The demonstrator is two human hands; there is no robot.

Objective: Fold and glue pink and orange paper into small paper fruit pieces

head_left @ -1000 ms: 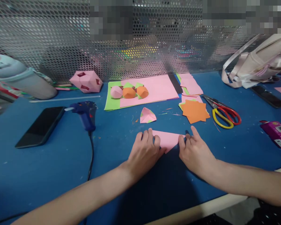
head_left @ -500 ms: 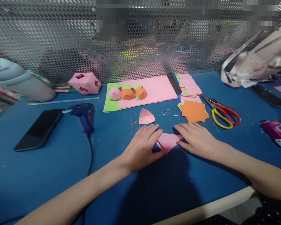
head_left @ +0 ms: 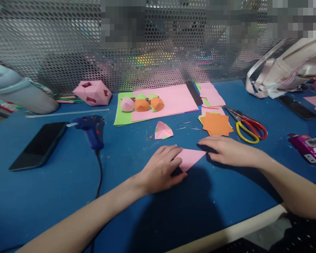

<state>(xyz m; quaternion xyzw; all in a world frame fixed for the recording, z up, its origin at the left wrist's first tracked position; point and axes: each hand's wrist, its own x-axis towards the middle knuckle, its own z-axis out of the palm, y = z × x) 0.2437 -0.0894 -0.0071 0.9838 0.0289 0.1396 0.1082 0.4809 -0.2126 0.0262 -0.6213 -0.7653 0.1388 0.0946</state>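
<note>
A folded pink paper triangle (head_left: 191,159) lies on the blue table, its tip pointing right. My left hand (head_left: 162,167) holds its left side down, fingers over the top edge and thumb at the lower corner, hiding that end. At the paper's right tip, my right hand (head_left: 223,149) has its fingers stretched out and thumb apart, gripping nothing. Just beyond the hands sits a small folded pink and green paper piece (head_left: 163,130). Orange paper squares (head_left: 217,123) are stacked behind my right hand, beside red- and yellow-handled scissors (head_left: 249,128).
To the left are a blue glue gun (head_left: 92,130) with its cord and a black phone (head_left: 39,146). Finished paper shapes (head_left: 142,104) rest on pink sheets (head_left: 171,100) near a perforated metal panel (head_left: 68,45). A pink paper polyhedron (head_left: 93,92) and a purple device (head_left: 307,147) flank them.
My right hand has shifted right, off the paper's right side, uncovering its tip. The paper now looks flatter, folded into a plain triangle. My left hand stays on it.
</note>
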